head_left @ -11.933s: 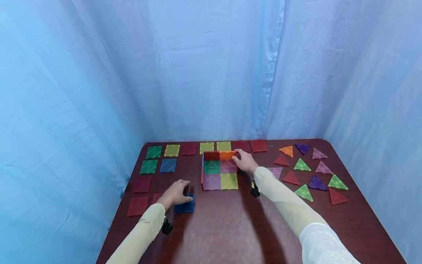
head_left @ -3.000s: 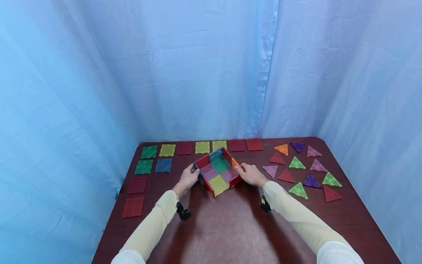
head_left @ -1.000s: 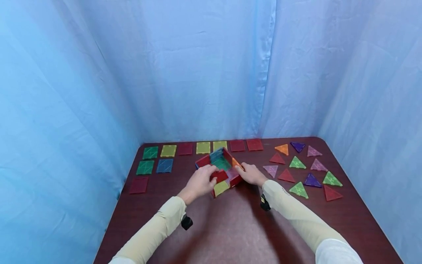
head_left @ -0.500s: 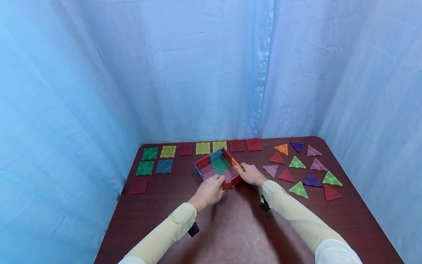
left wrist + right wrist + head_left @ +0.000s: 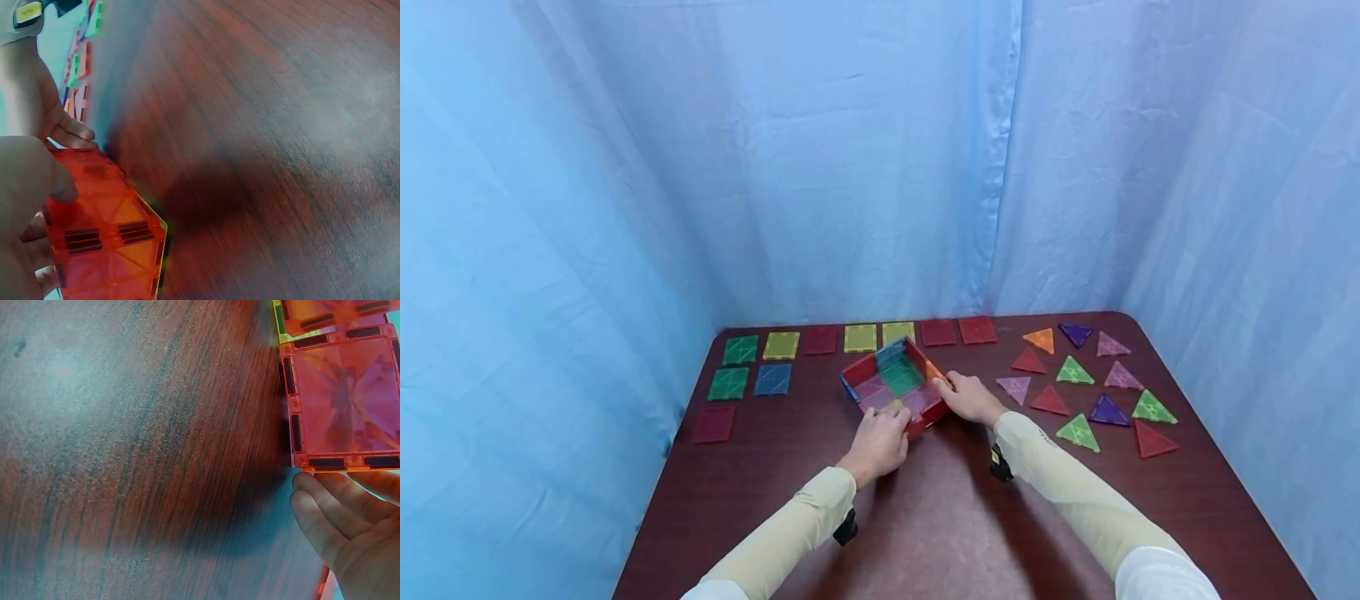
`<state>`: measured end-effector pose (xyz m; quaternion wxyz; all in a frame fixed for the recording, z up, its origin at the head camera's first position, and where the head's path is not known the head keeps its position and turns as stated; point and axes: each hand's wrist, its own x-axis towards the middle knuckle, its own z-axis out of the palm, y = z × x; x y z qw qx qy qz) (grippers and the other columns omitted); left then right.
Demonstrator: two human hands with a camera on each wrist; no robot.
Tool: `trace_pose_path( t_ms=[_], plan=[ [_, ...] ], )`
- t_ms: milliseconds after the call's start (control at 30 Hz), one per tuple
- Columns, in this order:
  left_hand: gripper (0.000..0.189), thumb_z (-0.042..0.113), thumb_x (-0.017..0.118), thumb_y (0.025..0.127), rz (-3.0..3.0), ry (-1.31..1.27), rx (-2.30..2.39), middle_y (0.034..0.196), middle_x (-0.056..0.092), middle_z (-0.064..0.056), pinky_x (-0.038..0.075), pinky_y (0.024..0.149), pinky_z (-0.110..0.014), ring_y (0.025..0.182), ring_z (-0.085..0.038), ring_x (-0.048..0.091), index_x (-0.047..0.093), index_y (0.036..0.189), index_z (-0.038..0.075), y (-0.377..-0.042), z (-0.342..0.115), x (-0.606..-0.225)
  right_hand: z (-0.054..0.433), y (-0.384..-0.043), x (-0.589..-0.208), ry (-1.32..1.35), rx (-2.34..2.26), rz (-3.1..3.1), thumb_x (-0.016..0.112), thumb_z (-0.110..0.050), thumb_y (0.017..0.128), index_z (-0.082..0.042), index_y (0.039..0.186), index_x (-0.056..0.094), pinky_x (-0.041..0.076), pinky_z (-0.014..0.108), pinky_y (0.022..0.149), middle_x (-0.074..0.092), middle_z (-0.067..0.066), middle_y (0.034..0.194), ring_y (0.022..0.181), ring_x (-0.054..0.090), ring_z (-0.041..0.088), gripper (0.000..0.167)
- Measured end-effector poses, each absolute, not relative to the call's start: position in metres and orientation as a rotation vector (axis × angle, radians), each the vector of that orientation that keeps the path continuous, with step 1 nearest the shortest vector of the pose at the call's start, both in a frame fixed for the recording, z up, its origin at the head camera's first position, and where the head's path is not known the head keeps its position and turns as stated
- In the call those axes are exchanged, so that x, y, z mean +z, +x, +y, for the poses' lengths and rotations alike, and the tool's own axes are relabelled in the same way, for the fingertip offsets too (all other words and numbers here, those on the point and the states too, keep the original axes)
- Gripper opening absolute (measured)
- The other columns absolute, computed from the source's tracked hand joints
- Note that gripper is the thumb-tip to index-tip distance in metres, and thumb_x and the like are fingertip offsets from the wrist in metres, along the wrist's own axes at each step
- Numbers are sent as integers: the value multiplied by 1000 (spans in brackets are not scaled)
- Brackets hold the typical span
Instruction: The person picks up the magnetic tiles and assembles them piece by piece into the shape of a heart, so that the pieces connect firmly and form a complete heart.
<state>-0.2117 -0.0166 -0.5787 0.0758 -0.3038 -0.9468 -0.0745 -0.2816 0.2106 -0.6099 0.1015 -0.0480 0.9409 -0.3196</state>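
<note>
A low open box of magnetic tiles (image 5: 861,369) sits mid-table, turned with one corner toward me. Its floor shows a green tile (image 5: 902,377), pinkish tiles and a bit of yellow tile (image 5: 897,405). Blue, red and orange tiles stand as walls. At the near corner my left hand (image 5: 880,443) holds a red square tile (image 5: 100,200) upright, thumb on its outer face and fingers behind. My right hand (image 5: 967,398) grips the orange wall tile (image 5: 934,372) on the right side. In the right wrist view its fingertips are right at the edge of a red tile (image 5: 347,400).
Square tiles lie flat along the back edge and left side, among them green (image 5: 727,384), blue (image 5: 772,379) and dark red (image 5: 713,425). Several triangle tiles (image 5: 1078,432) are spread at the right. A blue curtain (image 5: 850,167) surrounds the table (image 5: 955,533).
The box has been turned and gained walls. The left hand took a red tile from the left and brought it to the box's near side. The right hand has stayed on the wall lately.
</note>
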Motion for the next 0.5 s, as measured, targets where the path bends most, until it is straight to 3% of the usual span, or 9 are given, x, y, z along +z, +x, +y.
trace_pose_path(
  t_ms=[300, 500],
  plan=[
    [19, 23, 74, 88, -2784, -878, -100, 92, 67, -2, 45, 73, -36, 81, -23, 69, 60, 96, 14, -215, -16, -586, 210, -281, -609, -108, -954, 2773, 48, -54, 103, -9, 115, 61, 48, 37, 74, 61, 7, 86, 78, 57, 22, 48],
    [22, 32, 69, 92, -2731, -880, -212, 99, 68, -3, 49, 84, -40, 92, -24, 65, 66, 104, 14, -223, -28, -584, 210, -276, -611, -103, -989, 2776, 45, -54, 104, -8, 117, 59, 47, 37, 74, 60, 8, 89, 79, 56, 22, 50]
  ],
)
